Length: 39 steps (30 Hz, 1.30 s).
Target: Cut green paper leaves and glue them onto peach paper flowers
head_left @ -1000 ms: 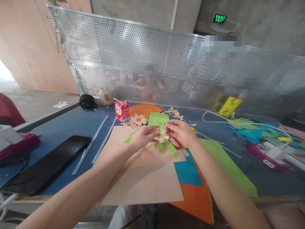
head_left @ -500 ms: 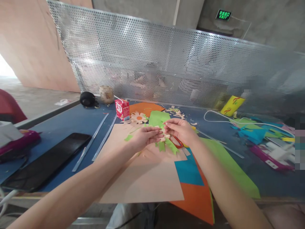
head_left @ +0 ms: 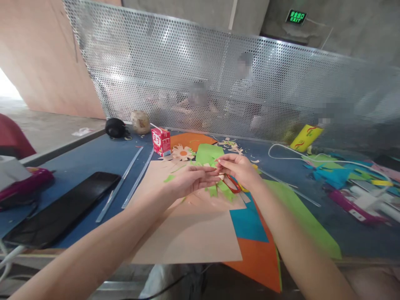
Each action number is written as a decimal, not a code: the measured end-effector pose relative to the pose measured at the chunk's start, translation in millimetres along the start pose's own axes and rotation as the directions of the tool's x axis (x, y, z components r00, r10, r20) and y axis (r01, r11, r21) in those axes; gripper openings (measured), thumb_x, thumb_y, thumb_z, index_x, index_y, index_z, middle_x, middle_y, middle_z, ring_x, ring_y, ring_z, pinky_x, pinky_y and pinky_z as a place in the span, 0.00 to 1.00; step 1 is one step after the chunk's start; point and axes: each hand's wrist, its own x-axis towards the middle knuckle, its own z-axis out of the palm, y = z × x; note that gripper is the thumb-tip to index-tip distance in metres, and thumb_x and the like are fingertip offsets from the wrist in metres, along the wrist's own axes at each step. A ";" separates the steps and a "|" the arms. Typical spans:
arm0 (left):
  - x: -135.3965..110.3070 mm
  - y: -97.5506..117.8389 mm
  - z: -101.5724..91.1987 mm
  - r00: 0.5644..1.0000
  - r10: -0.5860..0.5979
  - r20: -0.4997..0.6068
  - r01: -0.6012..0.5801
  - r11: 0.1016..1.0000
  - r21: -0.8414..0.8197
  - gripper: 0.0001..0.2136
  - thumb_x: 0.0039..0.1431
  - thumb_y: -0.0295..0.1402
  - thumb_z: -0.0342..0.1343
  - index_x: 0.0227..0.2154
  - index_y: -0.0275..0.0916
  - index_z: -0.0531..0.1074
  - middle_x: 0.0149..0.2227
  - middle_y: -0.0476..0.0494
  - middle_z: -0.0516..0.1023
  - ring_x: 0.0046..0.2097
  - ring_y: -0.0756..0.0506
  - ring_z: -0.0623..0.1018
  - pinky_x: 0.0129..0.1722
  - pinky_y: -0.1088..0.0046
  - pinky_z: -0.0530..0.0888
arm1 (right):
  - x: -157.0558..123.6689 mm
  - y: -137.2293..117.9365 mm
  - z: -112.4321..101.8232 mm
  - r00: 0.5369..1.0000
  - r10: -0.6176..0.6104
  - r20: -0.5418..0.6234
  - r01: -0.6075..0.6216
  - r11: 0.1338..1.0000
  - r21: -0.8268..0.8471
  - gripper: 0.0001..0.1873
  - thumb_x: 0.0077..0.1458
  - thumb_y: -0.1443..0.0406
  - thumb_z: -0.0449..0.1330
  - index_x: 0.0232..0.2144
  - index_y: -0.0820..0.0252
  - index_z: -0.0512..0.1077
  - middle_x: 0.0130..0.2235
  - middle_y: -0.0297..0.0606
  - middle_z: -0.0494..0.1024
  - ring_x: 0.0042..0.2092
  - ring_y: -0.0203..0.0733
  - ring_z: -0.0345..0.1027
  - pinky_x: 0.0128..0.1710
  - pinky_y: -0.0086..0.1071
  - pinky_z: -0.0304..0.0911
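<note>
My left hand [head_left: 195,180] reaches in over the pale paper sheet [head_left: 187,241], its fingers closed together and pointing right. My right hand [head_left: 239,168] meets it from the other side, thumb and forefinger pinched at the left fingertips. A small pale paper piece [head_left: 221,177] shows between the hands, mostly hidden by the fingers. Just below lie green paper cut-outs [head_left: 226,191] with notched edges. Red-and-yellow-handled scissors [head_left: 233,184] rest partly under my right hand. Behind the hands are a green paper piece [head_left: 208,153] and a pale paper flower with an orange centre [head_left: 183,153].
A red drink carton [head_left: 161,141] stands behind the sheet. Clear strips [head_left: 120,183] and a black phone [head_left: 62,210] lie left. Orange [head_left: 259,260], blue [head_left: 250,225] and green sheets [head_left: 300,216] lie right. A perforated metal screen [head_left: 175,75] borders the table's back; people are behind it.
My left hand has shifted slightly right, and its fingertips are closer to my right hand's. The pale piece is more covered. Another person shows behind the screen.
</note>
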 end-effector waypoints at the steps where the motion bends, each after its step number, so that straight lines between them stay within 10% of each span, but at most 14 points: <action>1: -0.1 0.2 -1.0 1.000 -0.002 0.015 0.002 1.000 -0.001 0.12 0.48 0.18 0.52 0.37 0.28 0.71 0.40 0.36 0.76 0.41 0.44 0.76 0.45 0.71 0.70 | 0.1 -0.7 0.0 1.000 -0.003 -0.011 0.003 1.000 -0.002 0.07 0.40 0.66 0.63 0.26 0.62 0.73 0.24 0.34 0.75 0.28 0.32 0.69 0.32 0.28 0.67; 11: 2.0 3.7 0.9 0.959 0.148 -0.240 -0.139 0.989 0.054 0.10 0.50 0.20 0.52 0.37 0.27 0.71 0.38 0.35 0.76 0.39 0.47 0.76 0.42 0.74 0.72 | -1.6 2.5 0.3 0.993 0.008 0.115 -0.003 0.999 -0.038 0.06 0.43 0.66 0.62 0.28 0.62 0.72 0.26 0.34 0.75 0.26 0.32 0.69 0.29 0.27 0.66; 26: 9.3 -8.0 -6.8 0.926 0.285 -0.246 -0.185 0.914 0.362 0.18 0.34 0.30 0.65 0.32 0.31 0.73 0.29 0.40 0.79 0.33 0.43 0.78 0.37 0.67 0.75 | -3.6 9.8 6.8 0.987 -0.057 0.148 0.122 0.866 -0.485 0.07 0.47 0.66 0.57 0.33 0.58 0.66 0.28 0.35 0.76 0.28 0.37 0.71 0.28 0.31 0.68; 39: 3.5 6.4 -6.0 0.843 0.454 -0.287 -0.310 0.848 0.430 0.11 0.37 0.28 0.63 0.28 0.31 0.72 0.23 0.44 0.78 0.28 0.47 0.77 0.33 0.70 0.76 | 2.1 5.8 -2.0 0.998 -0.056 -0.005 0.051 0.935 -0.351 0.04 0.46 0.68 0.55 0.29 0.59 0.63 0.25 0.34 0.75 0.25 0.36 0.71 0.27 0.33 0.68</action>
